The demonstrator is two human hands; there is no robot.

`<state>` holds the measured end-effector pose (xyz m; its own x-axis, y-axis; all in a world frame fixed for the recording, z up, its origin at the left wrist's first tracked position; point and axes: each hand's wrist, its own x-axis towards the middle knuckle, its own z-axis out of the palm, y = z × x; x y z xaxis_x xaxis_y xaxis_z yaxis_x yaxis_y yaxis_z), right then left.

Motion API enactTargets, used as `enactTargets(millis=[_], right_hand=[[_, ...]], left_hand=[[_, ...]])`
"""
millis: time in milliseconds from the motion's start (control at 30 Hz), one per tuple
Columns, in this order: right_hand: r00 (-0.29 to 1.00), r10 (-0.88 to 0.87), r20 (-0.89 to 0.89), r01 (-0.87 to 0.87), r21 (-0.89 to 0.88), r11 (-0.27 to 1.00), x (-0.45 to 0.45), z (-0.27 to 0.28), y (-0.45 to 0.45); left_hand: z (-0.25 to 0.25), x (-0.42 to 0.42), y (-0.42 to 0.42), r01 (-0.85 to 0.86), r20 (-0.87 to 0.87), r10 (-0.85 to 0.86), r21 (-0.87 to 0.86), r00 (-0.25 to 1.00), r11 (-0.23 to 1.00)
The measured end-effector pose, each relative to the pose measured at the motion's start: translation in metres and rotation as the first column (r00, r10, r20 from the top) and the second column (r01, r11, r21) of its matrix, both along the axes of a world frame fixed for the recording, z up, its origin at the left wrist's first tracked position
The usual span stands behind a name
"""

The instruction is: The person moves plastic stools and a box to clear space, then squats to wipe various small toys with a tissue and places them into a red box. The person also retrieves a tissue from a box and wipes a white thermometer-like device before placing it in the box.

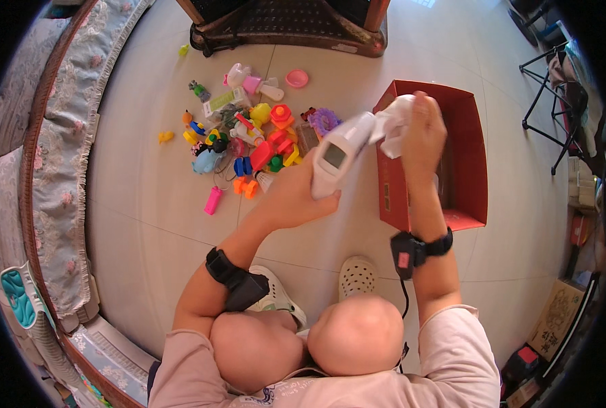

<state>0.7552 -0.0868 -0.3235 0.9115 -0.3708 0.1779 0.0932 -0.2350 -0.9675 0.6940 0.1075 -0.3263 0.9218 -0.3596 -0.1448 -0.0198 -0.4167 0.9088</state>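
My left hand (297,196) grips the handle of a white infrared thermometer (347,143) with a small grey display. My right hand (425,135) holds a crumpled white tissue or cloth (397,122) close to the thermometer's tip; whether the two touch is unclear. Below and around my right hand stands an open red cardboard box (466,158), its inside partly hidden by the arm. Left of the thermometer, a pile of toys lies on the tiled floor, with a red plastic piece (262,155), a purple ring (324,121) and a pink bowl (296,78) among them.
A pink stick-like piece (213,200) lies at the pile's near edge. A fabric-covered sofa (60,178) runs along the left. A dark-framed piece of furniture (287,38) stands ahead. At right are a folding stand (553,102) and a printed cardboard box (558,319).
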Motion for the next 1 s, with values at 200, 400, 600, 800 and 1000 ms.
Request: enactTargets(millis=[200,400,600,800,1000], right_hand=[[0.765,0.509,0.394,-0.182,-0.626,0.758,-0.025,0.02,0.032],[0.7,0.597,0.391,-0.262,-0.638,0.724,-0.022,0.008,0.046],[0.779,0.617,-0.114,-0.565,0.299,0.769,-0.002,-0.002,0.011],[0.676,0.594,0.437,-0.317,-0.555,0.769,-0.012,0.012,0.037],[0.704,0.699,0.126,-0.616,-0.381,0.69,-0.007,0.018,0.025]], left_hand=[[0.0,0.007,-0.001,0.076,-0.073,-0.079,-0.045,0.994,0.996],[-0.009,0.001,-0.001,0.088,0.118,-0.095,0.063,0.988,0.994],[0.009,0.0,-0.004,0.059,0.081,-0.07,0.12,0.994,0.991],[-0.008,0.007,0.004,0.144,0.015,-0.145,0.061,0.989,0.988],[0.004,0.005,0.004,0.16,-0.151,-0.14,0.129,0.978,0.979]])
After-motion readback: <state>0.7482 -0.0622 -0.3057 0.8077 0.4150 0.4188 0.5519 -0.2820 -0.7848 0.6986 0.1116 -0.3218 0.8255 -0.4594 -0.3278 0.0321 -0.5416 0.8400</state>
